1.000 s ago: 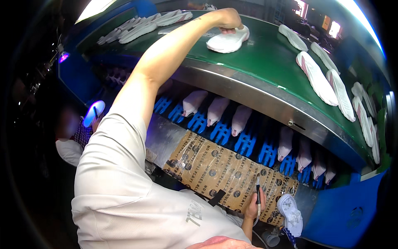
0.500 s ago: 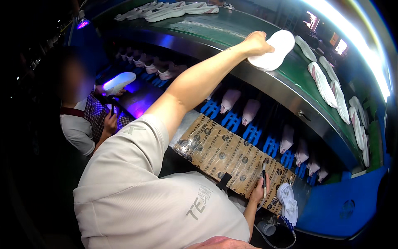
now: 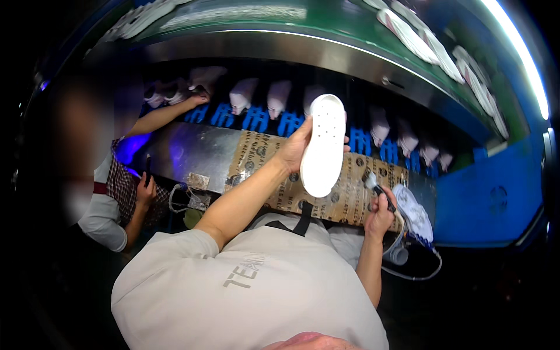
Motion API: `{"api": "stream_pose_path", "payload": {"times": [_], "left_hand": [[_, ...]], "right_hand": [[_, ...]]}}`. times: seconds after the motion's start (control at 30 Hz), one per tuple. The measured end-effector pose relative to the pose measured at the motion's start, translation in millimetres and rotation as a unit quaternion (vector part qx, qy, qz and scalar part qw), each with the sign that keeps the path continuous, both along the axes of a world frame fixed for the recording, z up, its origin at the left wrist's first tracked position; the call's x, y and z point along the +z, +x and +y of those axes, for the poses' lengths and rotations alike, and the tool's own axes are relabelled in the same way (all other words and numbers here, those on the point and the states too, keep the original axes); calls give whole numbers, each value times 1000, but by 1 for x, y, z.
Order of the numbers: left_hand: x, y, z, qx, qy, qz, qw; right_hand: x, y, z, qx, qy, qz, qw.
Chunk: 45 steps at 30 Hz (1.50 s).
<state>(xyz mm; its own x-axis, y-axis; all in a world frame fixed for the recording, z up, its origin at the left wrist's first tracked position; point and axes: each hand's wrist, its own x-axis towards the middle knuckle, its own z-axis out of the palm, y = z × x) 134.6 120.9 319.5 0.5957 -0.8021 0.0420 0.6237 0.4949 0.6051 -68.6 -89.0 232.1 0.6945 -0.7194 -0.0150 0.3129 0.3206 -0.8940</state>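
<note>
My left hand (image 3: 296, 147) is closed around the edge of a white shoe sole (image 3: 324, 153), holding it upright above the bench. The sole's face toward me shows small holes in its upper part. In my right hand (image 3: 379, 219) is a brush (image 3: 372, 182) with a dark handle and pale bristles, pointing up and left; a thin tube runs down from near this hand. The brush is apart from the sole. Just right of that hand lies a white shoe-shaped piece (image 3: 415, 214), partly hidden. Beneath both hands is a bench covered in brown printed tape (image 3: 265, 189).
Behind the bench, pale shoe uppers (image 3: 279, 98) sit on blue holders (image 3: 255, 118). Above them runs a green conveyor (image 3: 326, 16) carrying white soles (image 3: 408, 36). A co-worker's arm (image 3: 169, 115) reaches toward uppers at left. A cup (image 3: 399, 255) hangs low beside the bench.
My left hand has come down from the conveyor with the sole and now holds it upright over the bench. My right hand's brush has tilted leftward. The co-worker's arm now reaches to the uppers.
</note>
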Motion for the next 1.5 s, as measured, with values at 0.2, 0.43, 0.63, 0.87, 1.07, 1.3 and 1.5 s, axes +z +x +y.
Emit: {"api": "stream_pose_path", "payload": {"times": [0.2,0.43,0.63,0.87,1.07,1.3,1.5], "left_hand": [[-49,-40,-22,-2,47,61,997],[-63,-53,-27,-36,105,95,989],[-61,-28,-13,-58,51,146,986],[-30,-12,-21,-57,-51,148,986],[-16,15,-24,-77,-101,133,983],[20,42,-19,-43,-75,20,996],[43,69,-20,-89,-41,-120,988]], "right_hand": [[56,18,30,98,-85,-1,992],[73,54,52,48,-451,25,891],[94,57,53,109,-354,76,926],[111,54,67,138,-377,34,915],[123,53,77,232,-428,-6,874],[124,47,76,320,-379,-22,868],[124,49,74,273,-415,3,868]]}}
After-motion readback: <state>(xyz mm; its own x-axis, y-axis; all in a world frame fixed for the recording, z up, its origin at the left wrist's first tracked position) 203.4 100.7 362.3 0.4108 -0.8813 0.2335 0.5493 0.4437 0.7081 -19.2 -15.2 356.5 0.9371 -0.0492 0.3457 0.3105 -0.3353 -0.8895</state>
